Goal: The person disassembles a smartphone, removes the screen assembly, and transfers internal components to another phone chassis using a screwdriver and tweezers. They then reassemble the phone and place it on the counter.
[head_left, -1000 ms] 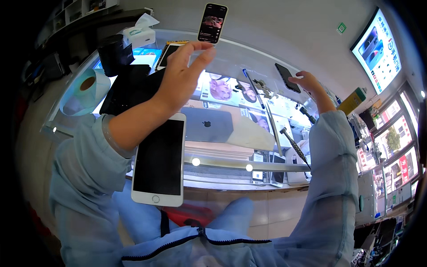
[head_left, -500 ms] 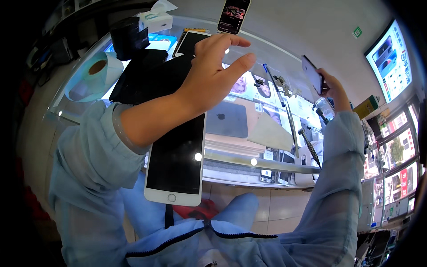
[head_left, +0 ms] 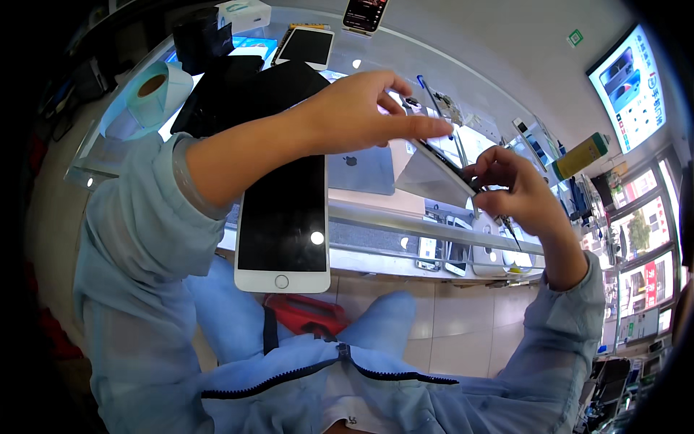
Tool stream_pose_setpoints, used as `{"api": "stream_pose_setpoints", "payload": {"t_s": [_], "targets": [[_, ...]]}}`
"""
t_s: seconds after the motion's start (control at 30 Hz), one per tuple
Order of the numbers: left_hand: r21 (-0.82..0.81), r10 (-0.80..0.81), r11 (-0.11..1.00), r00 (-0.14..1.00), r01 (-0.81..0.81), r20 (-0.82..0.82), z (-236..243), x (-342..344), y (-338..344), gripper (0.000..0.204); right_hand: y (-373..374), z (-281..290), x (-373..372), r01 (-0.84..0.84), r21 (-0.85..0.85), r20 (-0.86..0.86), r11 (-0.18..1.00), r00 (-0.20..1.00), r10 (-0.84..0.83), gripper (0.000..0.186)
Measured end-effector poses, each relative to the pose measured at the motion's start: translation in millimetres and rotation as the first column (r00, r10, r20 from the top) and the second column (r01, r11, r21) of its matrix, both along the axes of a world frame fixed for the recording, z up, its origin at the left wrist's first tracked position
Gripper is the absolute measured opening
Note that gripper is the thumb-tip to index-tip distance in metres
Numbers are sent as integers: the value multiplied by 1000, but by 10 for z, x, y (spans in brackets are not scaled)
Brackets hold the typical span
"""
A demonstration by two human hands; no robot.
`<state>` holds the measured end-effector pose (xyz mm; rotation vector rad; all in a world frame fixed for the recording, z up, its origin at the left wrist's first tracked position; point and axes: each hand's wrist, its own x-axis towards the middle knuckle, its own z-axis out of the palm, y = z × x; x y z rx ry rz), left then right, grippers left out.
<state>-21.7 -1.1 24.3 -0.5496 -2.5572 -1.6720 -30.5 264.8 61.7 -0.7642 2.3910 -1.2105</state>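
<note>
My right hand (head_left: 517, 189) grips one end of a thin, dark phone (head_left: 447, 162) between thumb and fingers, tilted nearly edge-on above the glass counter. My left hand (head_left: 379, 108) is over the phone's other end, thumb stretched out and fingers apart and partly curled. Whether it touches the phone is unclear. Beneath my left forearm lies a large white phone (head_left: 282, 224) with a black screen and a round button, jutting past the counter's near edge. Close to my left wrist is a black cloth or pouch (head_left: 224, 101).
The glass counter (head_left: 463, 66) holds another white phone (head_left: 307, 47), a roll of pale labels (head_left: 155, 90), a white box (head_left: 244, 14) and a propped phone (head_left: 363, 14). A blue pen (head_left: 428, 90) and small parts lie beyond my hands. A yellow-green bottle (head_left: 582, 155) is at right.
My right hand has brought the phone left and nearer from the far right, turning it edge-on. My left hand has moved right and lower, toward it. The view has shifted slightly.
</note>
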Motion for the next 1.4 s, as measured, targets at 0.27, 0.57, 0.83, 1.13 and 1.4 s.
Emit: {"api": "stream_pose_setpoints", "payload": {"t_s": [0.27,0.57,0.83,1.13,1.4], "targets": [[-319,-202,927,979,199,23,97,65,-96,80,-220,-173,591,3,323,-590,946,783,198,50],[-486,-279,850,957,206,-83,115,127,-133,69,-435,-55,704,10,521,-594,854,722,355,52],[-576,-335,796,928,186,-164,110,124,-113,50,-520,449,488,16,553,-489,833,816,308,45],[-395,-350,881,920,260,-174,159,103,-96,30,-115,302,-705,-156,-127,-354,980,930,102,32],[-262,-144,959,981,106,-130,-27,36,-177,36,-391,-393,-668,-158,283,-789,946,522,323,25]]}}
